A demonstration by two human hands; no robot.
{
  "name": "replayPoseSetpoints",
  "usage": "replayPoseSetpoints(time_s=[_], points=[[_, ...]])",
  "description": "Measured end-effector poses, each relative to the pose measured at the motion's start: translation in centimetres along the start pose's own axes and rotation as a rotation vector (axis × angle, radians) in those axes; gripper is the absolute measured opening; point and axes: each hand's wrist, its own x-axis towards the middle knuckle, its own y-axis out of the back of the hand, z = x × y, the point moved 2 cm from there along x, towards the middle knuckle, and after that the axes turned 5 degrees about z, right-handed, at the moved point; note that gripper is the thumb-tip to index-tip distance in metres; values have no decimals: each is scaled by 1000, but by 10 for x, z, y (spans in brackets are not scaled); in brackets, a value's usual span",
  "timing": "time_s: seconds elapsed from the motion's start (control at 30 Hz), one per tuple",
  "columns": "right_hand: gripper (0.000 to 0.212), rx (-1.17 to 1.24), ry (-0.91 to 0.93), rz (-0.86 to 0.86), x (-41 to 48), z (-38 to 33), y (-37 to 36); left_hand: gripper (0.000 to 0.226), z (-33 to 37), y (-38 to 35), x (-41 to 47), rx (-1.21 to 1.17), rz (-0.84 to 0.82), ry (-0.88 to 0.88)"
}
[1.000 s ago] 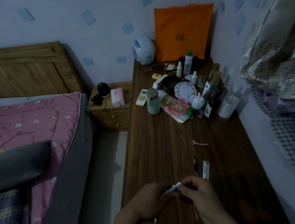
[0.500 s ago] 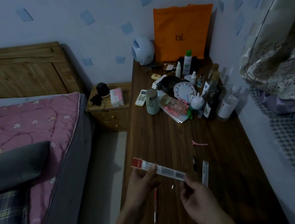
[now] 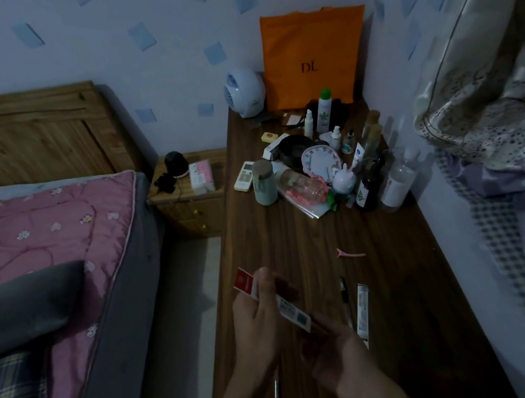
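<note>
A long narrow red-and-white box (image 3: 290,309) is held slantwise above the near end of the dark wooden table (image 3: 296,245). My left hand (image 3: 258,324) grips its upper red end, thumb on top. My right hand (image 3: 339,352) is at the box's lower white end, fingers curled near it; the contact is too dark to read. A thin pen (image 3: 276,385) lies on the table under my hands. To the right lie a dark slim stick (image 3: 344,296) and a pale flat sachet (image 3: 363,310).
A pink hair clip (image 3: 350,253) lies mid-table. Bottles, a round clock (image 3: 321,163), a mint cup (image 3: 265,187), a remote and an orange bag (image 3: 313,54) crowd the far end. A bed with a pink quilt (image 3: 36,243) is left, bedding on the right.
The two hands were together over the table edge a second ago; they have drawn apart and the box has come out lengthwise and risen slightly toward the left.
</note>
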Motion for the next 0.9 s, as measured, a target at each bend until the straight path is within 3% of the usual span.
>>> replayPoseSetpoints(time_s=[0.2, 0.33, 0.53, 0.7, 0.9], points=[[34, -16, 54, -45, -3, -2, 1, 62, 2, 4, 5, -27, 72, -25], [25, -65, 99, -111, -7, -6, -1, 66, 8, 7, 11, -97, 190, 8], [17, -181, 217, -136, -11, -8, -7, 51, 10, 10, 20, -118, 293, 12], [13, -308, 305, -74, -17, -14, -5, 52, 8, 8, 24, -188, 209, 53], [14, -373, 448, 25, -18, -20, -3, 61, 0, 8, 25, -356, 180, 278]])
